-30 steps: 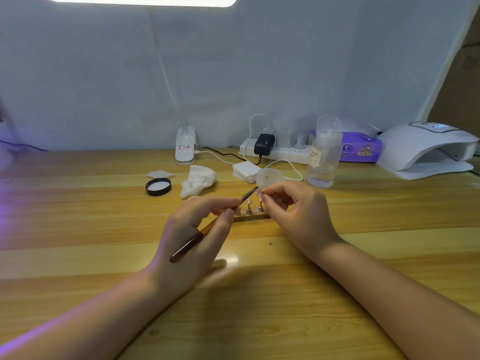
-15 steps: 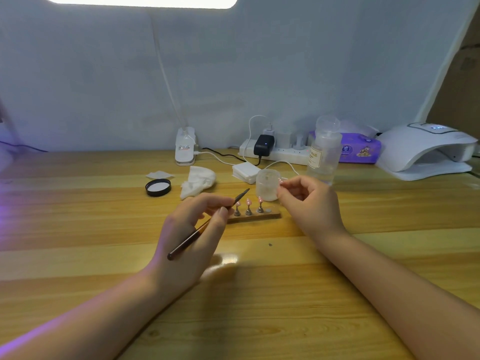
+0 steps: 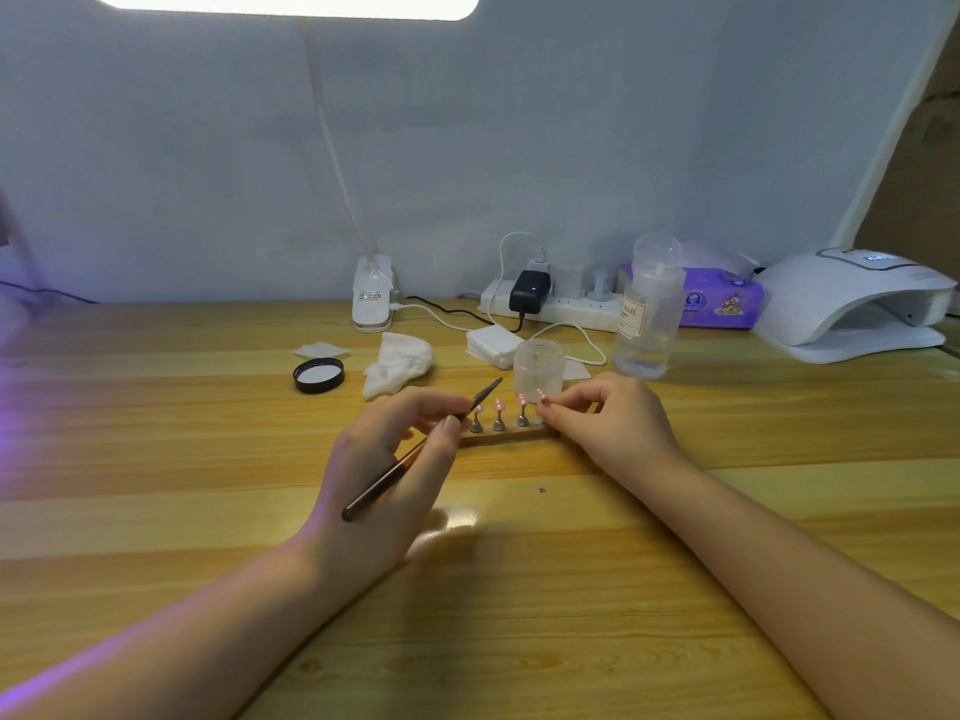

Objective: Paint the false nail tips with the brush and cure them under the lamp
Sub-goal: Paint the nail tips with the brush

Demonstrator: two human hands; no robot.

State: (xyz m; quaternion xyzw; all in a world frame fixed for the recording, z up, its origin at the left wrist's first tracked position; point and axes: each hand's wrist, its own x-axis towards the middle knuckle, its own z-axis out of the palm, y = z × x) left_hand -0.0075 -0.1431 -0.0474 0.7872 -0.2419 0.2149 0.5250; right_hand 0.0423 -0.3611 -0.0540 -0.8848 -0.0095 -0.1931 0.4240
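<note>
Nail tips (image 3: 498, 406), small and pink, stand on little metal pegs in a row along a narrow wooden strip (image 3: 511, 435) at the middle of the table (image 3: 156, 459), right between your hands. You can count three pegs clearly, each with a glossy pink tip angled up; a fourth tip (image 3: 541, 396) sits at the right end, and your right hand (image 3: 608, 423) has it pinched between curled fingertips, though whether it sits on a peg there is hidden by your fingers.

Your left hand (image 3: 384, 475) grips the brush (image 3: 415, 452) like a pen, fingers curled round the brown handle, the dark bristle end pointing up and to the right just above the leftmost tip; you cannot tell if it touches.

Just behind the row stands a small frosted jar (image 3: 538, 368), open at the top, with its black lid (image 3: 318, 375) lying well off to the left. Near the lid lie a crumpled white wipe (image 3: 397, 363) and a stack of white pads (image 3: 493, 345). A clear bottle (image 3: 647, 314) stands to the right of the jar, and the white curing lamp (image 3: 852, 304) sits at the far right edge of the table, well apart from the tips.
</note>
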